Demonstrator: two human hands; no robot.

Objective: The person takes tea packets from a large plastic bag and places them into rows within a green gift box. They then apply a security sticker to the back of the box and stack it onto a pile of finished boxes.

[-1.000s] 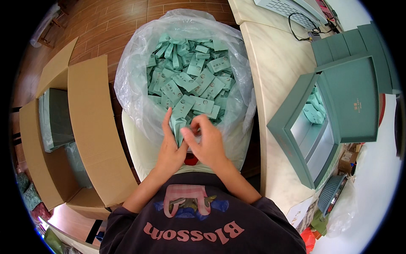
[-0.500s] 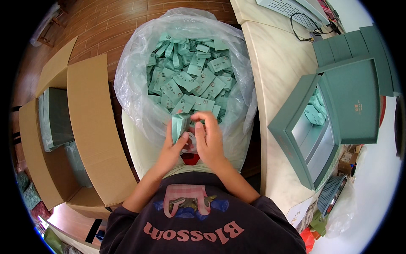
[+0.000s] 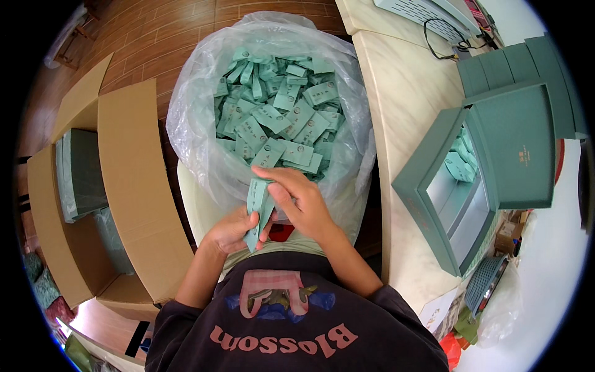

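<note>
Several flat light-green packets (image 3: 255,199) are held together upright in front of my lap. My left hand (image 3: 229,232) grips their lower end, thumb on the near face and fingers behind. At the top, my right hand (image 3: 300,197) curls its fingers over the packets' upper edge. Just beyond my hands stands a big clear plastic bag (image 3: 193,111), its mouth open, with a heap of similar green packets (image 3: 271,116) inside. On the table to my right, a dark green gift box (image 3: 416,185) lies with its lid raised, some green packets (image 3: 460,165) at its far end.
At my left stands an open cardboard carton (image 3: 137,180) with wrapped dark green boxes (image 3: 85,170) inside. More green boxes (image 3: 508,65) line the back of the marble-patterned table (image 3: 396,93). A black cable (image 3: 440,53) lies near a white perforated device (image 3: 427,13).
The packets have come nearer to me and stand more upright. My left hand has slid back and to the left. My right hand has moved left onto the packets' top.
</note>
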